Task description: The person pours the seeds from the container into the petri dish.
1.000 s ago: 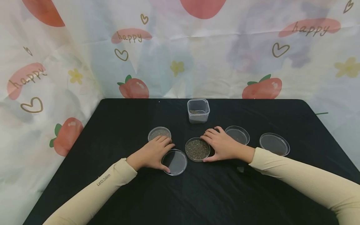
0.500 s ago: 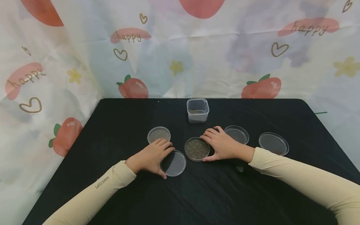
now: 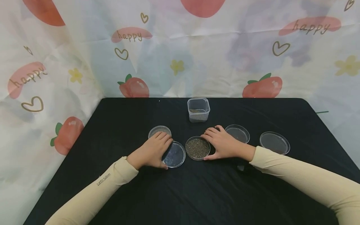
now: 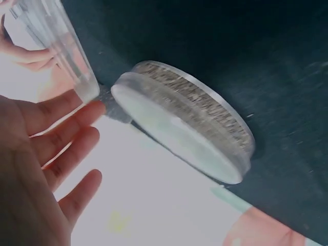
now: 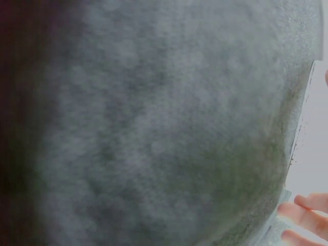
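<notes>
My left hand (image 3: 154,149) holds a clear round petri dish lid (image 3: 175,155) at its left side, between thumb and fingers. In the left wrist view, the fingers (image 4: 77,146) are nearly straight and meet the edge of the clear lid (image 4: 64,48). My right hand (image 3: 223,143) grips the right side of a petri dish (image 3: 197,148) filled with brown grains, thumb near and fingers far. Behind my left fingers stands a covered dish (image 3: 159,128), partly hidden; its grains (image 4: 197,97) show in the left wrist view. A blurred grey surface covers most of the right wrist view.
A square clear plastic tub (image 3: 198,110) with some grains stands at the back of the black-covered table (image 3: 174,200). Two clear round dishes (image 3: 237,133) (image 3: 274,143) lie to the right, beyond my right forearm. A small pale scrap (image 3: 240,168) lies beneath that arm.
My left hand has shifted away from me with the clear lid, after its thumb briefly spread off the rim. The right hand and the grain-filled dish stay put.
</notes>
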`<state>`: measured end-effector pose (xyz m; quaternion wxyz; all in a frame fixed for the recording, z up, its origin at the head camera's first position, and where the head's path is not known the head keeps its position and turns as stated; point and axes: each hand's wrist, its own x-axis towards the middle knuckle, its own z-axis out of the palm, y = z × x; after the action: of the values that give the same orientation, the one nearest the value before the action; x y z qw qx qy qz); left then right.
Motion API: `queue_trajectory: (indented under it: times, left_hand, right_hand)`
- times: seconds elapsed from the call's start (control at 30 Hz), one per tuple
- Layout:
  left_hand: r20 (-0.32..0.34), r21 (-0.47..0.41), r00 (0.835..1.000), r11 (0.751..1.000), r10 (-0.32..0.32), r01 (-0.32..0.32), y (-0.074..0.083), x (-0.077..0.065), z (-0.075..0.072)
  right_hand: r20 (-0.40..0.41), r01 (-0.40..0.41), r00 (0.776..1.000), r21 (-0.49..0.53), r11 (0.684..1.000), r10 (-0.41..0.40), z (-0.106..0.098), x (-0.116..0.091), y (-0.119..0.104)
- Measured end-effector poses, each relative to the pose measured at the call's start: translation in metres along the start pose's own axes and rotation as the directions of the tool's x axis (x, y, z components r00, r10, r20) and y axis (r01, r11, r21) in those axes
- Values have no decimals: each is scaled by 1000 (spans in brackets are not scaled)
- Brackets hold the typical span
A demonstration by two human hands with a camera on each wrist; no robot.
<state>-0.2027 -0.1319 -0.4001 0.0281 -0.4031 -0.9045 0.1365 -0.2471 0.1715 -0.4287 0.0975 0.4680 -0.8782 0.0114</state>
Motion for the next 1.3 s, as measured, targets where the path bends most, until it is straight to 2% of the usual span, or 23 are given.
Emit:
queue_trajectory:
  times: [0.23,0.43,0.5,0.7,0.8,0.97,1.13,1.3]
  left_hand:
    - [29,46,999,998,-43,42,-2,12,-12]
    - [42,164,997,985,-61,53,-3,19,-20]
    - [38,178,997,982,-62,55,-3,22,-21]
    - [-28,126,998,990,-57,60,-4,31,-22]
    - [-62,62,996,996,-59,63,-3,35,-23]
    - [-77,-27,995,998,-60,58,1,43,-28]
    - [-130,-60,991,998,-44,37,7,54,-29]
    - [-144,-80,989,997,-28,16,13,65,-29]
  right_hand:
    - [-2,-3,1000,-1,1000,3,1,-1,2]
    - [-17,-2,1000,3,1000,2,1,-1,3]
    - [-21,1,1000,3,1000,-1,1,-1,3]
    - [-2,12,1000,22,1000,-12,1,-2,3]
    - [13,17,1000,29,999,-17,0,-4,3]
    - [25,14,1000,37,999,-15,-1,-6,3]
    - [31,4,999,34,999,-5,-2,-6,2]
    - [37,-7,999,30,1000,6,-4,-6,0]
